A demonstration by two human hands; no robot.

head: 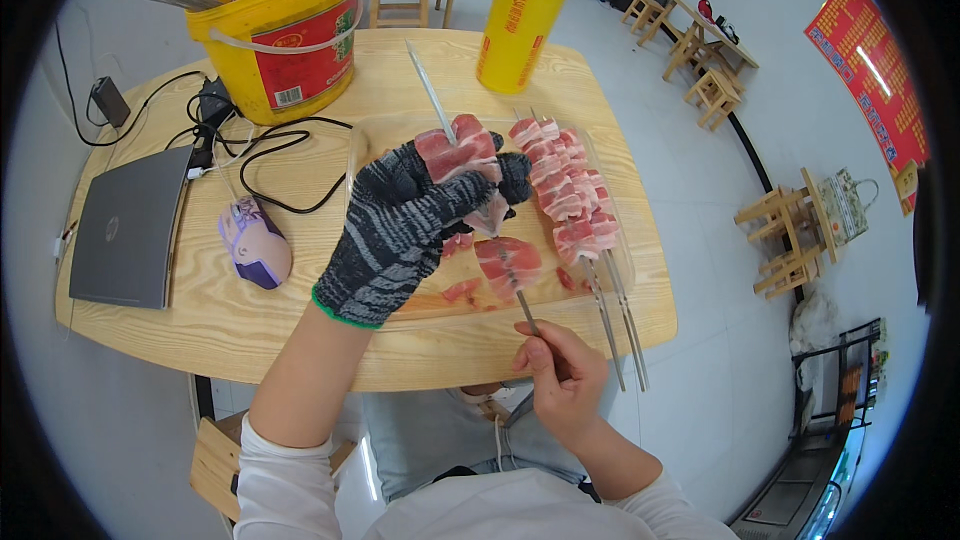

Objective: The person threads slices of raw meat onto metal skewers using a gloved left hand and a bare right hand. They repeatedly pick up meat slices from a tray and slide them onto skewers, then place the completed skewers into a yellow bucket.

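Observation:
My left hand [420, 217], in a grey and black knit glove with a green cuff edge, grips raw meat pieces [459, 150] threaded on a metal skewer [429, 86]. The skewer's bare tip points up and away. Lower on the same skewer sits another meat slice [510, 264]. My bare right hand [562, 371] pinches the skewer's near end. Both hands are above a clear plastic tray [405, 309]. Loose meat scraps [461, 289] lie in it. Several loaded meat skewers [566, 187] rest along its right side, their metal ends reaching past the table edge.
A yellow bucket [300, 37] of skewers and red-handled tools stands at the back left. Behind the tray is an upright yellow plastic-wrap roll [525, 15]. Leftward on the wooden table [300, 337] lie a closed HP laptop [127, 229], a mouse [255, 244] and black cables [296, 136].

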